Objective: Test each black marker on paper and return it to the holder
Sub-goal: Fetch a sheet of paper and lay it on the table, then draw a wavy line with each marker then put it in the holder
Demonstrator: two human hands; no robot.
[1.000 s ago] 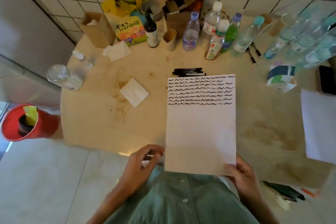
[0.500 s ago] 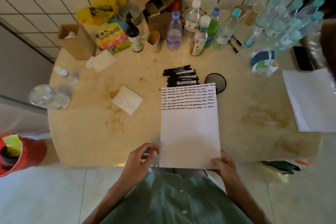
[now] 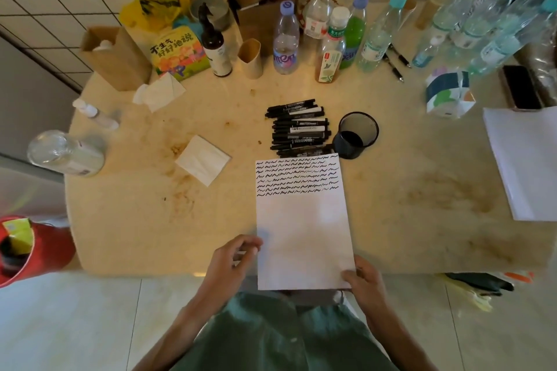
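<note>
A white sheet of paper [image 3: 303, 229] lies at the near edge of the table, its top third filled with rows of black squiggles. Just beyond it, several black markers [image 3: 298, 128] lie in a pile. To their right stands a black mesh holder [image 3: 357, 134], which looks empty. My left hand [image 3: 232, 259] is at the sheet's lower left edge, fingers curled and pinching it. My right hand [image 3: 363, 278] grips the lower right corner, thumb on top.
The beige table [image 3: 135, 214] is stained. Folded tissues [image 3: 203, 159] lie left of the sheet. Bottles [image 3: 286, 39] and boxes line the back wall. A stack of white paper [image 3: 527, 159], a tissue pack [image 3: 447, 93] and a phone [image 3: 520, 86] sit at right. A red bin [image 3: 27, 250] stands at left.
The camera has tilted back and shifted, bringing the holder and more of the table's right side into view. Both hands stay on the sheet's lower corners.
</note>
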